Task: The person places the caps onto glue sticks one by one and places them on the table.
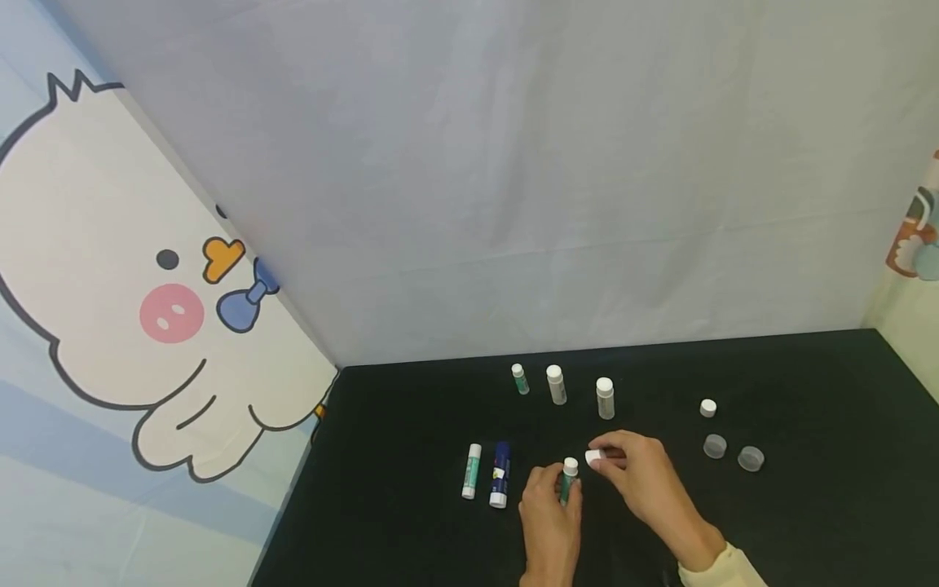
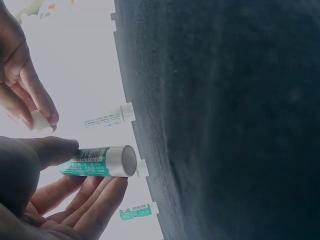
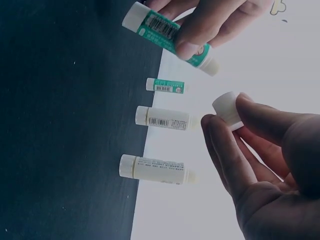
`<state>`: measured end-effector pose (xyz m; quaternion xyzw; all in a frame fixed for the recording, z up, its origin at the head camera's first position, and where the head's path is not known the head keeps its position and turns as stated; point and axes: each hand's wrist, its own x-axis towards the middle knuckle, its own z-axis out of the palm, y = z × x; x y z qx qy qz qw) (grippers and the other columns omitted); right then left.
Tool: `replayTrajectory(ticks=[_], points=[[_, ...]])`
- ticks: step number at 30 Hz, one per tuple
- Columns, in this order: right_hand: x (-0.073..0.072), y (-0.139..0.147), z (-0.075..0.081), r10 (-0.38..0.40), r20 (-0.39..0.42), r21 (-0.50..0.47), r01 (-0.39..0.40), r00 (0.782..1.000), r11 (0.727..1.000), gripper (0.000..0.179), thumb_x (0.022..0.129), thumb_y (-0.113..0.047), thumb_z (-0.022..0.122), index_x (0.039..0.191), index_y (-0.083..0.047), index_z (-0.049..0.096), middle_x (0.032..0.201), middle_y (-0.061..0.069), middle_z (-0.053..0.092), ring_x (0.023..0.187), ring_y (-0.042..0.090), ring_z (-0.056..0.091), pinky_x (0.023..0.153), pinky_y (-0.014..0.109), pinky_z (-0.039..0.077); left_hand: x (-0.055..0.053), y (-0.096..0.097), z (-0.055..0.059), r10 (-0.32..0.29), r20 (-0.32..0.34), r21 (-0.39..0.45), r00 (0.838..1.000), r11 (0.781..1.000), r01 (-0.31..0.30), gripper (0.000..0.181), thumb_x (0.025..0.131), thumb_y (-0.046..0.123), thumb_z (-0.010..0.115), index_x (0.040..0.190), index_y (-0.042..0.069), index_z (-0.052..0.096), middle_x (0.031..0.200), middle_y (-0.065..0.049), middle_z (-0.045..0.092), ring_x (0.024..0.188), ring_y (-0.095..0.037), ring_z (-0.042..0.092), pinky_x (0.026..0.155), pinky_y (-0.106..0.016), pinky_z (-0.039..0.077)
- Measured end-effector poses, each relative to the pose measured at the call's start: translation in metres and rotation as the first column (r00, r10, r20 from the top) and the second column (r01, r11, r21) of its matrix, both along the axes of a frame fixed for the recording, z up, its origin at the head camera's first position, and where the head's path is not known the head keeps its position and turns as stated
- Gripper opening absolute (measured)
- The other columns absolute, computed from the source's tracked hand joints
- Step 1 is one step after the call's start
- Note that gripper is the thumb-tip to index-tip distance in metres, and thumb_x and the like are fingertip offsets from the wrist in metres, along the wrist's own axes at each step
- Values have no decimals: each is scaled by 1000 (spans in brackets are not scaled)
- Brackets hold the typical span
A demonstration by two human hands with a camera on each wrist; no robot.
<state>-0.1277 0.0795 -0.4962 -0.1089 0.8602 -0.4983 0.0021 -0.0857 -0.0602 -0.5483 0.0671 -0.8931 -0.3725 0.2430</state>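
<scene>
Left hand (image 1: 550,515) grips a green tube (image 3: 159,31), pale tip (image 3: 212,67) uncovered.

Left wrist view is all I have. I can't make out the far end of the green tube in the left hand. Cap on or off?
Observer: Off. The right wrist view shows a narrow pale tip at that end of the green tube.

Operator: Anything out to the right of the right hand?

Observer: Yes. The head view has a small white cap and two clear caps lying there.

Operator: And to the left of the left hand?

Observer: A dark blue tube, with a green-and-white tube beside it, also in the head view.
</scene>
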Motion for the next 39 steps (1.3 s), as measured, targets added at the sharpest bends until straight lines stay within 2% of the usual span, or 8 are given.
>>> replayTrajectory(ticks=[9, 19, 32, 39], points=[[3, -7, 1, 30, 43, -34, -29, 999, 999, 18, 87, 7, 80, 104, 2, 76, 104, 14, 76, 92, 28, 78, 75, 36, 63, 4, -2, 2, 5, 15, 9, 1000, 1000, -5, 20, 79, -1, 89, 94, 6, 77, 83, 3, 65, 72, -8, 68, 64, -26, 56], [6, -13, 2, 50, 56, -63, -46, 997, 997, 18, 88, 7, 79, 105, 4, 76, 104, 13, 76, 92, 26, 78, 76, 34, 63, 8, -4, 3, 1, 40, 17, 999, 1000, -2, 21, 80, 1, 89, 96, 6, 77, 83, 5, 64, 72, -7, 68, 64, -27, 56], [10, -16, 3, 50, 74, -54, -46, 996, 998, 20, 87, 9, 79, 106, 3, 76, 103, 13, 76, 89, 26, 78, 74, 34, 63, 11, -5, 4, -33, 11, 23, 999, 999, 33, 19, 81, 2, 88, 95, 7, 77, 83, 5, 64, 73, -5, 66, 63, -24, 56], [10, -14, 6, 68, 53, -45, -65, 996, 997, 21, 88, 9, 78, 108, 4, 77, 105, 15, 76, 91, 27, 78, 75, 32, 63, 13, -7, 7, -61, -21, -28, 998, 998, 60, 22, 78, 1, 89, 97, 9, 78, 87, 4, 63, 76, -11, 67, 66, -30, 55]])
